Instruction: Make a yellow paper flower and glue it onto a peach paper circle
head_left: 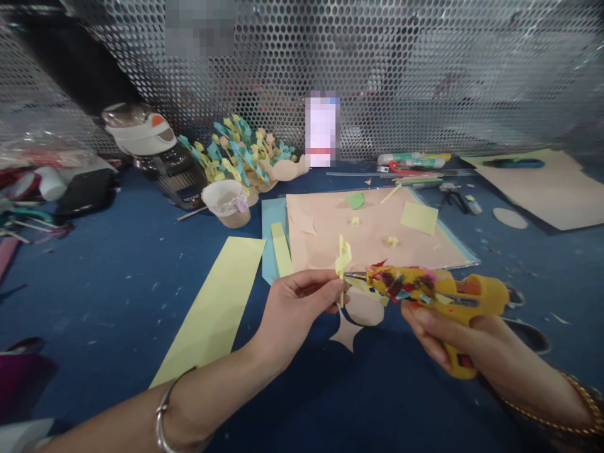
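Gripping the gun (441, 283) by its handle, the right hand (495, 352) does best level and slow; whether its trigger is pressed, I cannot tell. The left hand (297, 308) has thumb and fingers pinched together on an upright yellow stem (341, 299), a small curl (346, 253) near its top. The nozzle (356, 275) meets or nearly meets the stem right by the fingertips, so a small bead and skin well clear of the metal seem wise. A light pinch should spare the paper from bending. On the bench (127, 270), a star cutout (348, 333) lies below the fingers; the pink sheet (330, 217) is beyond, then the cup (233, 217) and paper flowers (240, 151).
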Motion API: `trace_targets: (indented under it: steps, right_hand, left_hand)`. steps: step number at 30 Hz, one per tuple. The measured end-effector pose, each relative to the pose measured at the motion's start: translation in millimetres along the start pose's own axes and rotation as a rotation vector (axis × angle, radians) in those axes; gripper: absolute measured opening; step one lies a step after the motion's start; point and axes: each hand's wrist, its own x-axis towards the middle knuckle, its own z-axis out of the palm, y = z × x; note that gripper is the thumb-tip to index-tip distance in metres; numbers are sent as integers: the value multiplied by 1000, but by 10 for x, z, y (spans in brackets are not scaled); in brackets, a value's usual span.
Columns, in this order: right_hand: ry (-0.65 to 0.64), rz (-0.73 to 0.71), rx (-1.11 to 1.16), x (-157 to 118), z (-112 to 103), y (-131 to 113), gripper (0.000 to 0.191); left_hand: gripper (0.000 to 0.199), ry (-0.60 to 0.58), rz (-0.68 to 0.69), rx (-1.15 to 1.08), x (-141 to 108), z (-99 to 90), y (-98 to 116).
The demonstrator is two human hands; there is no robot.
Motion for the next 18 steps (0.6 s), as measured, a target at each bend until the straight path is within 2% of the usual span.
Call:
trace_targets:
  steps: [18]
  right_hand:
    - [47, 64, -21, -42, -11, -40, 49]
  left_hand:
    - [7, 12, -17, 35, -5, 17, 25]
